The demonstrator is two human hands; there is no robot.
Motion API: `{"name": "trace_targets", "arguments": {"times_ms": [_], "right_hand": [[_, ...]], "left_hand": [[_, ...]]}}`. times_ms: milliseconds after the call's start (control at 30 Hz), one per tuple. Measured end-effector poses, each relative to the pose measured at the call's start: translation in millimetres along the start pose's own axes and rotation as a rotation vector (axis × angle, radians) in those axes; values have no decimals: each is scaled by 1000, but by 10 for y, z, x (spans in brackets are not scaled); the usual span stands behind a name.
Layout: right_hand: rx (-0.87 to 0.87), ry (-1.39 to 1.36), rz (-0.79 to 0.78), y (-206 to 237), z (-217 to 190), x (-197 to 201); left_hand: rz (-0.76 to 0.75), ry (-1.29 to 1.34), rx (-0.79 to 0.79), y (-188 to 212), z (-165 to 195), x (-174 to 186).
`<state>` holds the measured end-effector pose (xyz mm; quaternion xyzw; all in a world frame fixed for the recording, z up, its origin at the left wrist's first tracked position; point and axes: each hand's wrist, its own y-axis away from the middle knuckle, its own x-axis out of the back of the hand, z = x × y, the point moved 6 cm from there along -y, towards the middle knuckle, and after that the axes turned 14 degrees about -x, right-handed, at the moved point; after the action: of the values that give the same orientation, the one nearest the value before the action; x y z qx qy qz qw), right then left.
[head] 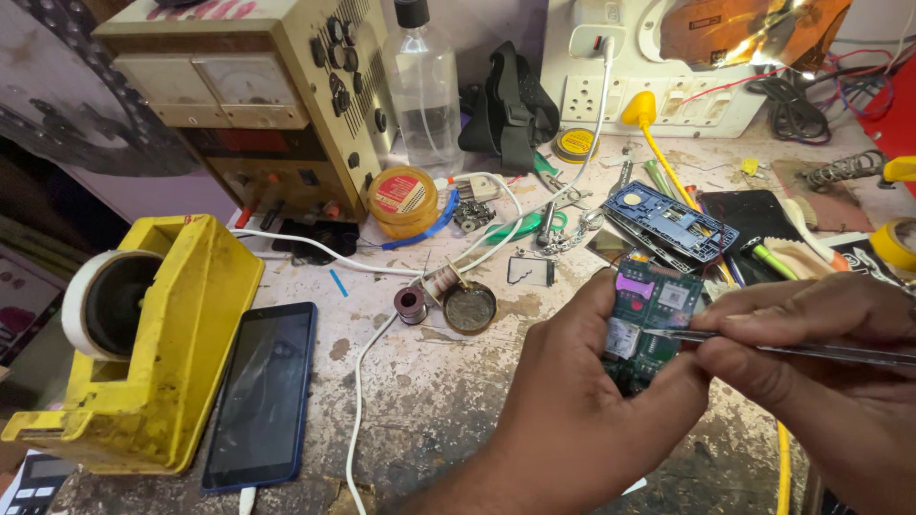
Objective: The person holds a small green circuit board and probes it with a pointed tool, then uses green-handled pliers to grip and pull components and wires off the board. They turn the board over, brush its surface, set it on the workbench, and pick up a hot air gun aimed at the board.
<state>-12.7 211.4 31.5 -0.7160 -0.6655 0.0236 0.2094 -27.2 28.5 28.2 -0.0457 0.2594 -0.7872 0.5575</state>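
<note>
The left hand [582,381] is closed around a green circuit board [649,319], fingers wrapped behind it and thumb along its near edge, holding it up just above the worn bench [429,381] with its component side facing upward. The right hand [801,329] pinches a pair of metal tweezers [763,345] between thumb and fingers, and the tips rest on or just over the board's middle; whether they grip a part is too small to tell. The board is already out of its housing: a blue phone frame [673,221] lies apart behind the hands, and a dark phone [262,396] lies face up beside a yellow tape dispenser [143,353]. In my judgement disassembly is done, work on the board is under way, and reassembly remains.
</note>
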Motion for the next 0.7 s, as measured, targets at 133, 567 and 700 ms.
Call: {"name": "trace_targets", "arguments": {"times_ms": [133,567,700], "right_hand": [[-39,-118,6,19,39,-23],[-37,-172,31,65,103,-37],[-27,-238,8,59,139,-42]], "left_hand": [[21,-9,-28,2,12,-7],[-15,380,-37,40,-190,-85],[-34,414,4,44,-247,-90]]}}
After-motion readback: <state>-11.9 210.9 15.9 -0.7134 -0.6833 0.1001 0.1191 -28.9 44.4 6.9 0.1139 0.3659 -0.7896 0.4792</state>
